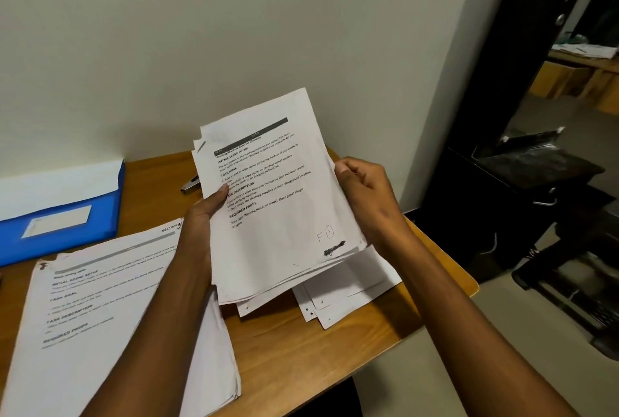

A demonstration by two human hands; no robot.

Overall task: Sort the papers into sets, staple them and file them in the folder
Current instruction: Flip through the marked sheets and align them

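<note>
A: Why is the sheaf of papers [278, 202] lifted off the surface [335, 349] like that?

B: To read and square it, I would judge. The left hand [204, 215] grips its left edge, thumb pressed on the front page, and the right hand [365, 189] grips the right edge with fingers curled round behind. Held up and tilted, the top page faces the person.

A: Can you read it?

B: Partly. Headings say "INITIAL SCENE SETUP", "TASK GOAL", "TASK DESCRIPTION" and "REQUIRED PROPS", with lines about wiping stains on a washing machine. Near the bottom right corner someone has handwritten "F" and a circled 1, above a scribbled-out mark. Probably a set label, which would serve the sorting.

A: And the rest?

B: A larger paper stack [110, 323] lies at the near left corner of the surface, bearing the same headings, blurred, and "SECTION" at its top. A few loose sheets [348, 289] lie toward the right edge, under the held sheaf. The stapler [191, 184] sits near the far edge, partly hidden behind the sheaf, handy for the next step. The blue folder [63, 212] rests at the far left corner, white pages showing at its top; its label window looks blank.
</note>
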